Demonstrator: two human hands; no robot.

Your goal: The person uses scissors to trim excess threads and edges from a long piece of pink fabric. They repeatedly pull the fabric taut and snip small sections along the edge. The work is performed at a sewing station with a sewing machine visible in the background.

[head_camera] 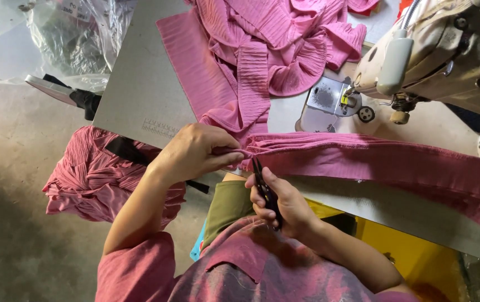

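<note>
Left hand pinches pink pleated fabric; right hand at 5 o'clock grips black snips; plastic bag contents unclear.

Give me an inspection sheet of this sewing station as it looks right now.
Surface: grey sewing table, partly covered by cloth.
Job's things: folded pink pleated fabric strip across the table edge; small black thread snips.
Clutter: heap of pink pleated fabric on the table; another pink bundle on the floor; clear plastic bags.
Hands: left hand pinches the strip's end; right hand holds the snips at it.
Cables: nothing seen.
Surroundings: cream sewing machine; concrete floor.
</note>
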